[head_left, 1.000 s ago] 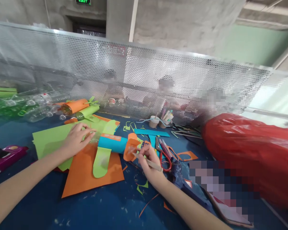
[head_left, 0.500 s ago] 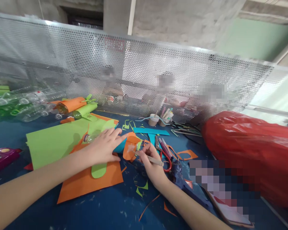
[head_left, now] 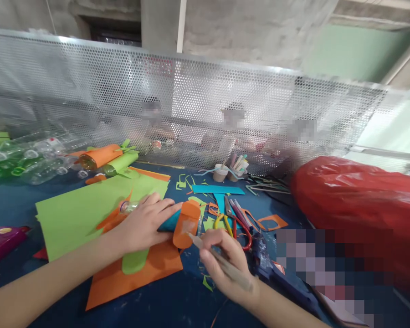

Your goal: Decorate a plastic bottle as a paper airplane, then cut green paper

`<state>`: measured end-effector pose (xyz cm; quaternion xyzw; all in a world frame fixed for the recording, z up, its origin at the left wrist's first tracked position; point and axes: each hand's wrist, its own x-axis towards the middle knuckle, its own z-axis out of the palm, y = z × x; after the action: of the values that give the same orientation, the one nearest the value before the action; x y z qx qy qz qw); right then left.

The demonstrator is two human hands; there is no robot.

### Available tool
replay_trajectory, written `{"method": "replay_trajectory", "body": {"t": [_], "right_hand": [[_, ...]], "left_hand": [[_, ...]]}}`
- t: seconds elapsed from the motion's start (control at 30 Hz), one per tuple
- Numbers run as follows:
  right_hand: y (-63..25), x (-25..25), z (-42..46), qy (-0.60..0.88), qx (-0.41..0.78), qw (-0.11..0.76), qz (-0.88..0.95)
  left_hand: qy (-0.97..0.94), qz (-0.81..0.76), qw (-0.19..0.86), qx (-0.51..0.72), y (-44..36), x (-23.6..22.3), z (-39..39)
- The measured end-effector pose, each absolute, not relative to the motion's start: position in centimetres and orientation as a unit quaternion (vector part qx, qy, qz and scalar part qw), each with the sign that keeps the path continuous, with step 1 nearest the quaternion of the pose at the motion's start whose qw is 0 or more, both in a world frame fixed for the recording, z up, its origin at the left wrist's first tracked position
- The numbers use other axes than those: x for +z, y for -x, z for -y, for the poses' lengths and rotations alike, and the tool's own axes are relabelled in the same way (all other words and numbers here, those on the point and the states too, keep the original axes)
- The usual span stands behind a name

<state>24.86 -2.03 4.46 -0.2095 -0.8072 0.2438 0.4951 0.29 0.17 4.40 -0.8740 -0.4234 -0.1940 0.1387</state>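
A plastic bottle wrapped in blue paper lies on the blue table, with an orange paper fin at its right end and a green fin below it. My left hand lies over the bottle, fingers closed round it. My right hand is closed on a thin pale stick whose tip touches the orange fin. The bottle's clear neck shows past my left fingers.
Green and orange paper sheets lie under the bottle. Scissors and paper scraps are to the right, a dark glue gun by my right wrist. A red plastic bag fills the right. Empty and paper-wrapped bottles lie far left, cups by the perforated metal screen.
My left hand slid right from the bottle's neck onto its blue-wrapped body. My right hand drew back toward me with the stick, its tip still at the orange fin.
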Motion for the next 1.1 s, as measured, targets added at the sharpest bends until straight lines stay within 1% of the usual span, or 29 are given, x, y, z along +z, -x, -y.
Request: {"method": "replay_trajectory", "body": {"t": [0.13,0.23,0.4,0.6,0.8,0.93,1.1], "right_hand": [[-25.6,5.1,3.3,0.143,0.236,0.455,0.847],[-27.0,3.9,3.7,0.187,0.261,0.438,0.84],[-28.8,1.7,3.6,0.286,0.267,0.47,0.792],[-28.5,1.7,3.3,0.278,0.283,0.495,0.773],[-28.4,1.0,3.3,0.275,0.272,0.465,0.796],[-28.3,1.1,3.1,0.289,0.257,0.465,0.797],[-28.0,1.5,3.1,0.296,0.26,0.472,0.789]], "left_hand": [[0.884,0.397,0.121,-0.216,-0.7,3.9,0.8],[0.888,0.389,0.12,-0.215,-1.4,3.2,2.0],[0.854,0.415,0.191,-0.25,-2.1,1.6,3.8],[0.869,0.366,0.261,-0.208,-1.2,1.0,4.0],[0.882,0.355,0.231,-0.209,-0.9,0.9,3.5],[0.867,0.385,0.234,-0.214,-1.5,1.2,4.0],[0.867,0.383,0.234,-0.218,-1.8,1.6,4.1]]}}
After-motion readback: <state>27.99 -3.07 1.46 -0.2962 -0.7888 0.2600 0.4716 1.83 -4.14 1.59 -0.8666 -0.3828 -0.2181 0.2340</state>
